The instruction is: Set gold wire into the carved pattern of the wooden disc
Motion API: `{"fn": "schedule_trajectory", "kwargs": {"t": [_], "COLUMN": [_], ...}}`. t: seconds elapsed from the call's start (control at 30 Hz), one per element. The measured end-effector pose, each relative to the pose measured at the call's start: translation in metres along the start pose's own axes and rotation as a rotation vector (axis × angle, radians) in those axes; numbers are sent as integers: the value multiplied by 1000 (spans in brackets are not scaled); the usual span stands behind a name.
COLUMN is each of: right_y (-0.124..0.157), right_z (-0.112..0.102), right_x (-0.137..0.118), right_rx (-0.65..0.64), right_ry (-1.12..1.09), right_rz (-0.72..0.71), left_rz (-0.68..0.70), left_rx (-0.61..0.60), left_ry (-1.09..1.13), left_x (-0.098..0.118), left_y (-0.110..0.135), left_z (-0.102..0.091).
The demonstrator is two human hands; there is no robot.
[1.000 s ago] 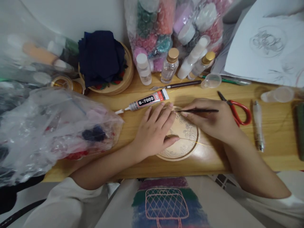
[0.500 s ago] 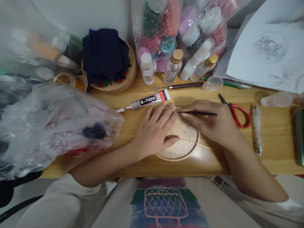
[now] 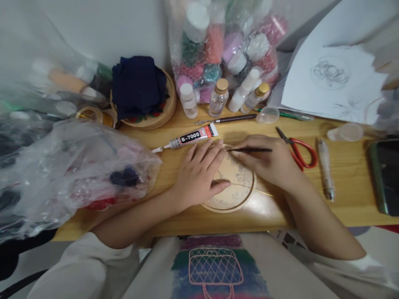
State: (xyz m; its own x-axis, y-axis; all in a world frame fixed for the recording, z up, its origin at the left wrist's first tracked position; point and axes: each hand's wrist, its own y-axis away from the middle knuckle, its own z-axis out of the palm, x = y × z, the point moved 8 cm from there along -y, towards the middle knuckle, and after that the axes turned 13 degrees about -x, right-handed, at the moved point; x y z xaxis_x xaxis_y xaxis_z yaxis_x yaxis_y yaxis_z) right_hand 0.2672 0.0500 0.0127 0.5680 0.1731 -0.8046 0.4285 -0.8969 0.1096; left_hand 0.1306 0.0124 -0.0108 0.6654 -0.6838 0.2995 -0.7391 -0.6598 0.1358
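A round pale wooden disc (image 3: 229, 201) printed with fine line patterns lies flat on the table. My left hand (image 3: 199, 176) rests palm down over its left side, fingers stretched and apart. A thin gold wire (image 3: 263, 192) runs from near my left thumb past the disc's right edge; whether the thumb presses it I cannot tell. My right hand (image 3: 268, 160) pinches dark slender tweezers (image 3: 254, 150), with their tip low at the disc's upper part, close to my left fingertips. Just above the left hand is a B-7000 glue tube (image 3: 190, 137).
Red-handled pliers (image 3: 304, 153) and a clear-barrelled pen-like tool (image 3: 326, 170) lie to the right. A craft knife (image 3: 233, 119) and small bottles (image 3: 218, 97) are behind. Plastic bags (image 3: 77, 166) crowd the left; a dark-cased device (image 3: 385, 176) lies far right.
The view has shifted slightly, so the table's things appear a little further left. Both hands keep nearly the same place on the disc, the tweezers still in my right hand.
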Motion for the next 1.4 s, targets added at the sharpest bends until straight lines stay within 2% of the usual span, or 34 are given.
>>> {"fn": "schedule_trajectory", "kwargs": {"t": [0.4,0.6,0.73,0.97,1.2,1.4], "right_y": [1,6,8,9,9,9], "right_z": [1,-9,-15,-12,-9,-10], "right_x": [4,16,21,22,21,24], "right_rx": [15,165,228,213,197,219], "right_ry": [-21,-195,-213,-203,-208,-215], "right_rz": [4,27,40,37,45,57], "left_rz": [-10,-4,17,57,49,102], "left_rx": [12,15,54,97,70,91], "left_ry": [55,121,214,316,304,254], "left_x": [-3,-4,-11,-19,-19,-17], "left_y": [-2,-1,1,0,0,1], "left_z": [-1,-1,-4,-6,-5,-7]}}
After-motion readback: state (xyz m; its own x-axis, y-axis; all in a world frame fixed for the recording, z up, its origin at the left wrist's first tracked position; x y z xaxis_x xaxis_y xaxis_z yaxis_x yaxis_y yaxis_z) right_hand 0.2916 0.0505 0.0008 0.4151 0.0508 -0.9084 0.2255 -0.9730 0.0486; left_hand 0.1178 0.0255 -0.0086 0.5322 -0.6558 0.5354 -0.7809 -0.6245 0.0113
